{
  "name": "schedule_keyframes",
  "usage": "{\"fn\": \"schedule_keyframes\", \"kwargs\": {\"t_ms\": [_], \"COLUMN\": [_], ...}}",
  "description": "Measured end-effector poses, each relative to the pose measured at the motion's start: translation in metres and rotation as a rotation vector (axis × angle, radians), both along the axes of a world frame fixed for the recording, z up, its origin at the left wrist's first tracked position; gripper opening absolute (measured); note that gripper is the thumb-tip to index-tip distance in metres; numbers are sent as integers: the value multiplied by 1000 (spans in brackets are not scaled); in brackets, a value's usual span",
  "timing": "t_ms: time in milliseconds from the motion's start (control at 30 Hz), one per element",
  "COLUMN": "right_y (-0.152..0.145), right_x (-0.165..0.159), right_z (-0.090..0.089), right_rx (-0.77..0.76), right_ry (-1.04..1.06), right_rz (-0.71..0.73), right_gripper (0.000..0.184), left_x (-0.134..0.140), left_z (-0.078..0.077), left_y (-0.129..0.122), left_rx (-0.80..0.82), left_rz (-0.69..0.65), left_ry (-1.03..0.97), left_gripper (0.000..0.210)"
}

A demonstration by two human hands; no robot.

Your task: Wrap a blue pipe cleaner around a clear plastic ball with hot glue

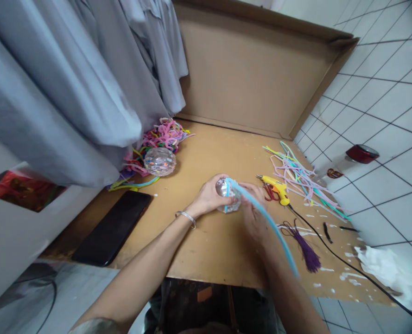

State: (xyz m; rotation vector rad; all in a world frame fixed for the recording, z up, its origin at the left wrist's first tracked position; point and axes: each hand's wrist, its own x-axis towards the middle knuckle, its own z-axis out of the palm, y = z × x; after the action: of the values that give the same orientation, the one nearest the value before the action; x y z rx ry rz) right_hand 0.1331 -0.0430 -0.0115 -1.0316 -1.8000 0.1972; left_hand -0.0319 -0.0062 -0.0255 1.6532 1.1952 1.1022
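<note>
My left hand (211, 197) is wrapped round a clear faceted ball (231, 205), holding it above the tabletop. A light blue pipe cleaner (273, 222) runs over the top of the ball and down its near face, under my left thumb. On the ball's right side, my right hand (254, 215) is closed on the pipe cleaner, slightly blurred, with its fingertips partly hidden. The pipe cleaner's long free end trails down over my right forearm. A second clear ball (160, 162), with coloured bits in it, sits beside a tangle of pipe cleaners (169, 134) at the left.
A yellow glue gun (277, 188) lies right of my hands over red-handled scissors (270, 192); its black cord runs off right. Pastel pipe cleaners (296, 171), a purple tassel (306, 253) and white tissue (383, 269) lie right. A phone (113, 227) lies left. Cardboard (254, 69) stands behind.
</note>
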Motion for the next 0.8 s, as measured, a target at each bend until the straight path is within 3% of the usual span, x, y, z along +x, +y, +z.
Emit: {"fn": "schedule_keyframes", "kwargs": {"t_ms": [200, 467, 667, 800], "right_y": [1, 3, 3, 7], "right_x": [-2, -4, -3, -1], "right_z": [-5, -11, -8, -11], "right_rx": [41, -57, 3, -40], "right_ry": [-191, -121, -178, -128], "right_rz": [35, -32, 9, 0], "right_gripper": [31, 30, 34, 34], "left_x": [1, 1, 0, 0], "left_z": [-1, 2, 3, 0], "left_y": [-1, -1, -2, 0], "left_rx": [9, 10, -18, -24], "left_rz": [-10, -9, -12, -21], "left_ry": [-21, -4, -1, -33], "left_gripper": [66, 60, 64, 62]}}
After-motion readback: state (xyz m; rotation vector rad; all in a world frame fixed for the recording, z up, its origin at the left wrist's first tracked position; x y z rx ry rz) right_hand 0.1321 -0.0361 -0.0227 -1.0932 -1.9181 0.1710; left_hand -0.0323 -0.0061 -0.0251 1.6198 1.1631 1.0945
